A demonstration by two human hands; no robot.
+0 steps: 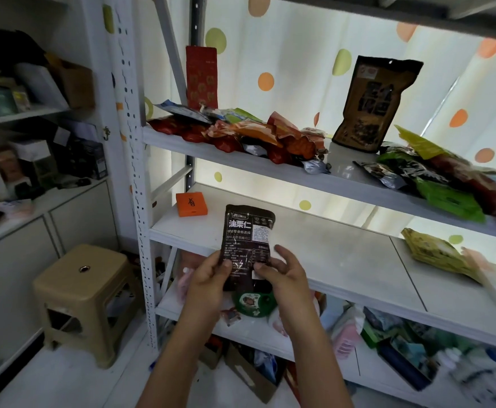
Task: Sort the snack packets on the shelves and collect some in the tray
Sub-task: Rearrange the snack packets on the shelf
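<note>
packet in hand: we've got one dark brown snack packet (248,240) held upright in front of the middle shelf (314,257); label side faces us, so it looks like we're reading it before deciding where it goes
left hand: our left hand (208,278) pinches the packet's lower left edge, thumb on the front
right hand: our right hand (282,272) pinches the lower right corner, thumb on the front, the other fingers loose
top shelf: the upper shelf (240,159) is a messy heap of red and orange packets (240,134); a big dark pouch (373,104) stands upright further right; green and dark packets (435,178) pile up at the far right; nothing grouped that we can see
middle shelf: mostly bare; an orange box (191,204) at the back left, a yellowish packet (438,254) lying at the right
tray: no tray in view; can't tell if anything's collected
progress: early days, we reckon; most of the sorting's still left, plus the whole collecting bit
</note>
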